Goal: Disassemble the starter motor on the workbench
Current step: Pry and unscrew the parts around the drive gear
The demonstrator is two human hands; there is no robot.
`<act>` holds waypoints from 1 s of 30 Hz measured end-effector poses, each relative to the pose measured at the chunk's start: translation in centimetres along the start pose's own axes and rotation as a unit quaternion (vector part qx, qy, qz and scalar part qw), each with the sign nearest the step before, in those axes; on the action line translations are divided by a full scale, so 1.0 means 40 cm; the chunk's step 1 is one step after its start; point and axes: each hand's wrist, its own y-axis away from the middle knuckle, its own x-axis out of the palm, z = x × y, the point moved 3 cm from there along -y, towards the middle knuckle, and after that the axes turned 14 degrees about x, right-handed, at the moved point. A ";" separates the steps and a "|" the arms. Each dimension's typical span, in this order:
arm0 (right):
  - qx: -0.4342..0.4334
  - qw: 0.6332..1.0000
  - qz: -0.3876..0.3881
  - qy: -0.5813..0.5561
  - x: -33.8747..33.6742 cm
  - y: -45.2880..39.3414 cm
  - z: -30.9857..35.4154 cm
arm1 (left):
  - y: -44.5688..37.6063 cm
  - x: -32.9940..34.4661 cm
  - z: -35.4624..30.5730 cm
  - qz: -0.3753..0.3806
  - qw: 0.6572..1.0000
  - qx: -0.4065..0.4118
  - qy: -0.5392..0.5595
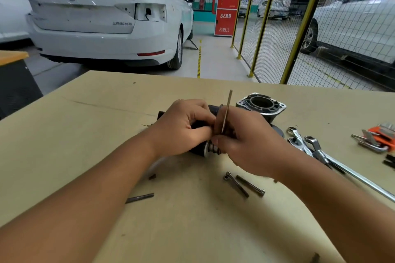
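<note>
Both hands are bunched over the dark cylindrical starter motor body [201, 147] lying on the tan workbench [106, 126]. Left hand [181, 128] has its fingers curled around the motor. Right hand [241, 141] pinches a thin grey metal rod [227, 111] that sticks up past its fingers. The grey cast aluminium end housing [260, 104] sits just beyond the right hand, and 2 long dark bolts [243, 184] lie just below its wrist.

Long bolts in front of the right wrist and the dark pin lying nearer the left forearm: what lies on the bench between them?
Nothing: in the head view, bare workbench separates the two long bolts from the dark pin.
</note>
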 end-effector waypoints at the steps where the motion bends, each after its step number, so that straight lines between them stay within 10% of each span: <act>1: 0.009 1.000 -0.005 0.001 -0.004 -0.002 -0.007 | -0.001 0.001 -0.005 0.009 1.000 -0.002 0.001; 13: 0.088 0.963 0.079 -0.241 -0.002 -0.001 -0.068 | -0.009 0.007 -0.005 0.089 0.991 -0.006 -0.101; 30: 0.115 0.992 -0.027 -0.035 0.013 0.007 -0.044 | 0.007 -0.028 0.029 -0.061 0.997 -0.046 -0.007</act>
